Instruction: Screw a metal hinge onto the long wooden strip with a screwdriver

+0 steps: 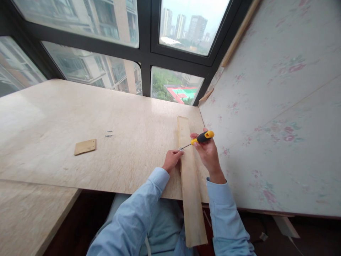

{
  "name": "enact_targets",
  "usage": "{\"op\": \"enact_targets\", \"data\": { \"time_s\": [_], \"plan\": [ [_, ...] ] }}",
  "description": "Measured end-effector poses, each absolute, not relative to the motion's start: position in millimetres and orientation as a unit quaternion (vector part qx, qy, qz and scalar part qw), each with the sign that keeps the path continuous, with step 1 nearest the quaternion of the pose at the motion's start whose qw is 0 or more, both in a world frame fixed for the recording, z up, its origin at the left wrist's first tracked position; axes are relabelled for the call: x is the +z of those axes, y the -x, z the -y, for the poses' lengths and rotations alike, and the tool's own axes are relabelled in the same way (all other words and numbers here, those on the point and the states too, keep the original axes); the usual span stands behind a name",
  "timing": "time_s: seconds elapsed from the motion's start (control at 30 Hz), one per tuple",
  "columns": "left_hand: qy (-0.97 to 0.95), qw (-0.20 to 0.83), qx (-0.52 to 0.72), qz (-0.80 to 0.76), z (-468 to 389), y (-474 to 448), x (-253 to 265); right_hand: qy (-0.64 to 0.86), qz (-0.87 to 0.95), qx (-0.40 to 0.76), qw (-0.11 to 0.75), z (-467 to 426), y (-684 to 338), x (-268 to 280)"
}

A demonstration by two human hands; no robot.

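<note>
A long wooden board (189, 185) lies lengthwise on the stone surface, its near end sticking out over the edge above my lap. My right hand (206, 151) is closed around the yellow and black handle of a screwdriver (203, 137). The shaft points left and down, its tip meeting a small shiny metal piece (180, 149) at the board's left edge. My left hand (173, 159) pinches at that spot with thumb and finger against the board's side. The piece is too small to identify for certain.
On the left lie a small wooden plate (85, 147) with holes and several screws (109, 135). A papered wall (266, 135) rises close on the right. Dark-framed windows (146, 53) stand behind the stone surface (133, 149).
</note>
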State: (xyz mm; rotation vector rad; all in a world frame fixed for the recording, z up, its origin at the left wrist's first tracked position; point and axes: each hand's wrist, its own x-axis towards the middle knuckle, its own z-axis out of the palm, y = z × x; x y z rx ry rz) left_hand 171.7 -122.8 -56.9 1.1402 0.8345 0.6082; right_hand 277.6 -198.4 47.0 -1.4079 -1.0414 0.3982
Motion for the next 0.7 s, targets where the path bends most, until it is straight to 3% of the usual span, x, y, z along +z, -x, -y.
{"op": "enact_targets", "data": {
  "time_s": [0.17,0.4,0.47,0.6,0.7],
  "plan": [
    [-0.516,0.720,0.272,-0.377,122.8,-171.5,-57.1,0.755,0.388,0.001,0.529,196.9,-282.3,51.7],
    [-0.510,0.722,0.272,-0.381,123.2,-172.6,-56.3,0.591,0.469,0.201,0.625,198.4,-280.7,41.5],
    [-0.510,0.721,0.274,-0.381,123.4,-172.2,-55.5,0.616,0.459,0.185,0.614,200.7,-280.6,43.9],
    [-0.517,0.713,0.271,-0.389,123.8,-171.6,-54.1,0.739,0.396,0.024,0.544,200.0,-282.4,46.6],
    [-0.523,0.707,0.270,-0.391,123.8,-172.0,-54.2,0.698,0.415,0.076,0.579,197.8,-282.3,42.8]
  ]
}}
